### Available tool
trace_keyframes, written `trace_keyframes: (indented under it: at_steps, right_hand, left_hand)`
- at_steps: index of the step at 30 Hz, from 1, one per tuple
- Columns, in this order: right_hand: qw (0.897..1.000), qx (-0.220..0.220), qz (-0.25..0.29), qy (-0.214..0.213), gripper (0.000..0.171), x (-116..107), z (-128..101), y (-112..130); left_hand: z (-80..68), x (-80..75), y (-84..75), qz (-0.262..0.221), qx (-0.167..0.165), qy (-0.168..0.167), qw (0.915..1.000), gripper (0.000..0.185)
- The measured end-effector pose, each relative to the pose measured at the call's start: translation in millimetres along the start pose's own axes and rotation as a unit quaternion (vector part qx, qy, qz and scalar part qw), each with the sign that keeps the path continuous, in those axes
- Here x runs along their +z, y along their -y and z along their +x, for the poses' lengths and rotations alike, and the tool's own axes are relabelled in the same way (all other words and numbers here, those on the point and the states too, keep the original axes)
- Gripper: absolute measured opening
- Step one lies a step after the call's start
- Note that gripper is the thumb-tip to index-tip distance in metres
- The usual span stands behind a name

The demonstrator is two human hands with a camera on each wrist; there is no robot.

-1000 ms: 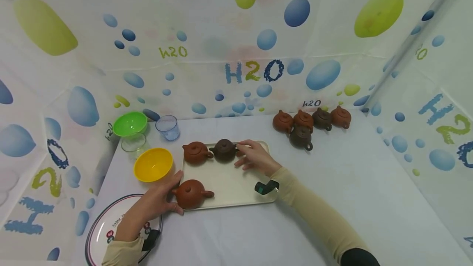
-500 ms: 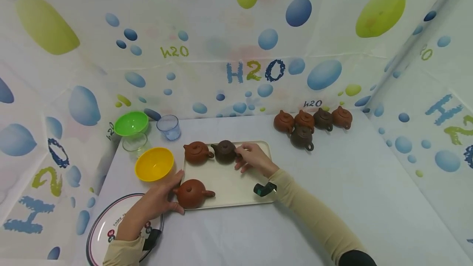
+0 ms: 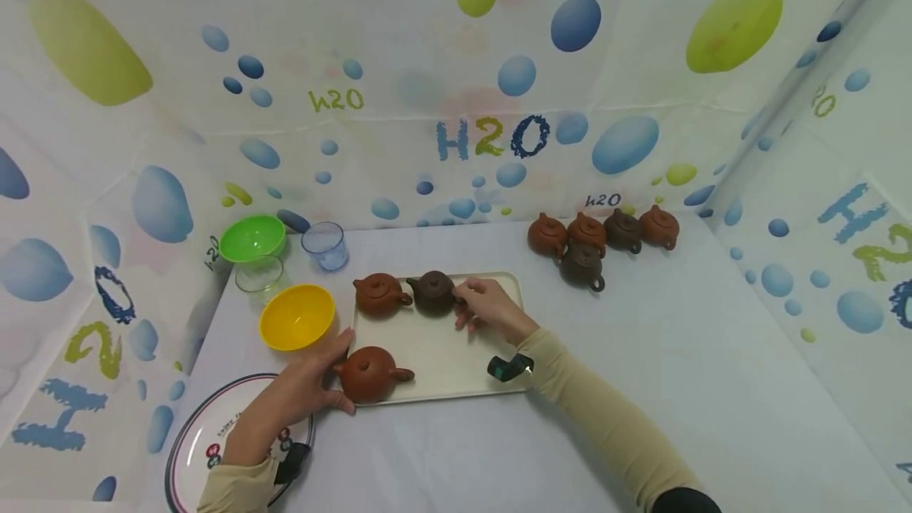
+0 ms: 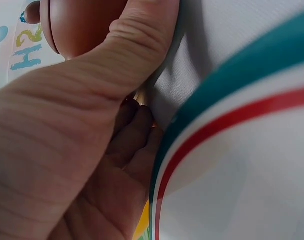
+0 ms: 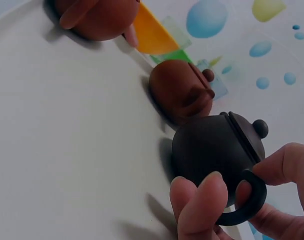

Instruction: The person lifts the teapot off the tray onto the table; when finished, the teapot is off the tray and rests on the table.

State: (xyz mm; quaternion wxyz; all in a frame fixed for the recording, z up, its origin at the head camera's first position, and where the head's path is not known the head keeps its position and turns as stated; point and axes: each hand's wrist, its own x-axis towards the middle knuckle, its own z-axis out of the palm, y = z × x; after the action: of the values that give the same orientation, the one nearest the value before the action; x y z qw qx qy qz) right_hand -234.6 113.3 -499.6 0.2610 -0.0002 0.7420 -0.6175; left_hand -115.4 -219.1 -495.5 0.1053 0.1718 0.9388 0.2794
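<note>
White cloth covers the table. On the cream tray, the right hand pinches the dark teapot by its handle, shown only by the wrist view; the left hand grips the near red teapot. Backdrop reads "H2O".

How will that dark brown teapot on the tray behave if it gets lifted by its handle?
The dark brown teapot looks like hard clay, so probably rigid and breakable if dropped. Its lid seems to sit loose on top and might slide off if tipped. The right hand pinches only the loop handle, so it may swing spout-down.
</note>
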Motion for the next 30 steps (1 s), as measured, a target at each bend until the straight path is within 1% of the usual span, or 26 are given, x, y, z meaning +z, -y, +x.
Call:
trace_keyframes:
  at_steps: [7,14,19,26,30]
  right_hand:
    - [1.000,-0.012,0.001,-0.019,0.027,4.6,-2.2,-3.0]
    - [0.999,-0.021,0.029,-0.028,0.025,5.8,-1.3,-7.5]
    - [0.998,-0.026,0.034,-0.038,0.026,5.6,-3.4,-8.2]
    - [0.998,-0.028,0.039,-0.033,0.027,3.7,-9.3,-10.5]
    - [0.999,-0.032,0.031,-0.028,0.026,0.7,-16.3,-10.9]
  left_hand:
    - [-1.9,-0.1,-0.7,0.003,0.000,0.000,1.0000,0.118]
    - [-1.9,-2.0,-0.8,0.010,0.017,-0.010,0.9998,0.118]
    - [-0.2,-1.9,-1.4,0.007,0.019,-0.007,0.9998,0.116]
    - [0.5,-1.8,-1.5,0.013,0.013,-0.001,0.9998,0.116]
    - [1.2,-2.2,-1.0,0.016,0.009,0.002,0.9998,0.115]
